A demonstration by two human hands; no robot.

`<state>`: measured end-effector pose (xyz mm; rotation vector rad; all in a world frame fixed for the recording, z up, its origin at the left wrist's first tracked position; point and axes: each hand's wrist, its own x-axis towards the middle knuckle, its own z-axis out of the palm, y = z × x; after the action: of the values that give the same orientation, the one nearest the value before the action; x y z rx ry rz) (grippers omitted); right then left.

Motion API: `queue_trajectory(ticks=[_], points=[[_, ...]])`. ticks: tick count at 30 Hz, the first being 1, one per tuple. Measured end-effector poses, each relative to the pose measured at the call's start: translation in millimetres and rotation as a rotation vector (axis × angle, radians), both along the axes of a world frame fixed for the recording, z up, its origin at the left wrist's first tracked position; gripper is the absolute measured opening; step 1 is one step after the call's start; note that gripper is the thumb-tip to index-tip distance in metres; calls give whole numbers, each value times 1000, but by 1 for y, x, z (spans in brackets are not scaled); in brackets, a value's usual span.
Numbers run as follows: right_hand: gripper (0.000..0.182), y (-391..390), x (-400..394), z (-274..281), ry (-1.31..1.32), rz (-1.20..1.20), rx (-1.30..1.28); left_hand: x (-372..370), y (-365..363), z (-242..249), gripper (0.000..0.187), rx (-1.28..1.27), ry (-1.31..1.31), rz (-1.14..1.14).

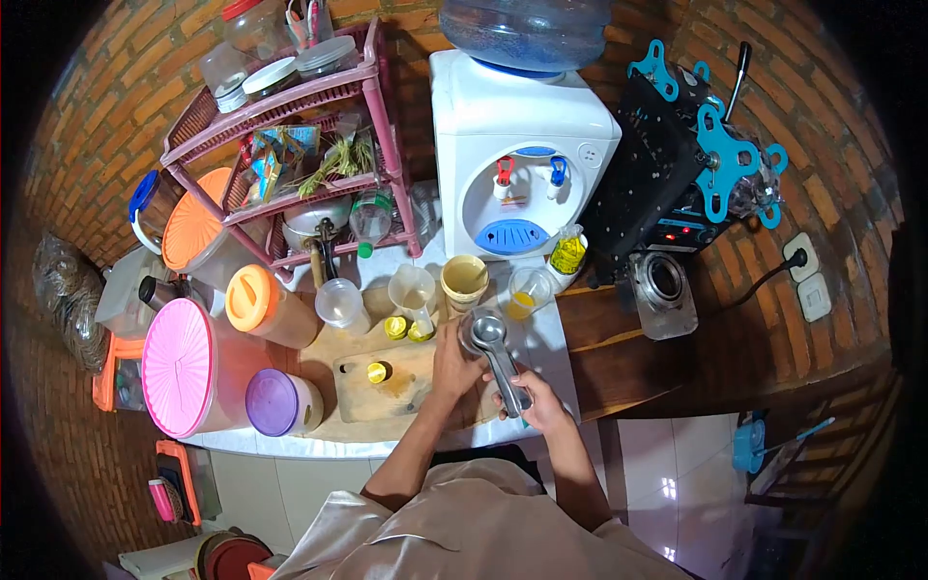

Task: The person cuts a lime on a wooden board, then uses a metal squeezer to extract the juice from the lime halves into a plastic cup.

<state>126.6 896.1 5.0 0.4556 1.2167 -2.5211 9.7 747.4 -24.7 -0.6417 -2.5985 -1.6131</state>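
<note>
A metal citrus squeezer (pixel 489 331) is held in front of me over the table, its round bowl facing up. My right hand (pixel 544 404) is closed around its handles. My left hand (pixel 454 367) is wrapped about the bowl end; its fingertips are partly hidden. On the wooden cutting board (pixel 353 401) lies a cut yellow citrus half (pixel 379 372). More citrus pieces (pixel 395 328) rest beyond the board, beside a clear plastic measuring cup (pixel 413 290). A clear cup with yellow juice (pixel 522 305) stands beyond the squeezer, near a beige tub (pixel 465 277).
A white water dispenser (pixel 512 106) stands at the back. On the left are a pink shelf rack (pixel 372 106), a pink-lidded container (pixel 179 367), an orange-lidded jar (pixel 256 298) and a purple-lidded tub (pixel 273 401). A black machine with turquoise knobs (pixel 657 184) is at right.
</note>
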Motion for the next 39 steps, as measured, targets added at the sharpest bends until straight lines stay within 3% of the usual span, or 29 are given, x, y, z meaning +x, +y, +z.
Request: queue_trajectory(ticks=[2,4,9,11,21,39], points=[[50,2,5,0,-34,36,-51,6,-3,2,77,-8,-36,-8],[50,3,9,-5,-32,36,-67,12,-6,1,72,66,-239,-47],[49,2,6,-5,24,29,-44,11,-6,-6,73,66,-187,-38],[52,-3,5,0,32,34,161,10,-7,-12,73,90,-155,-40],[47,-2,8,-14,127,71,123,13,-9,-4,73,187,-174,-60],[34,-15,12,-21,-17,-103,221,17,-11,-8,71,202,-192,-25]])
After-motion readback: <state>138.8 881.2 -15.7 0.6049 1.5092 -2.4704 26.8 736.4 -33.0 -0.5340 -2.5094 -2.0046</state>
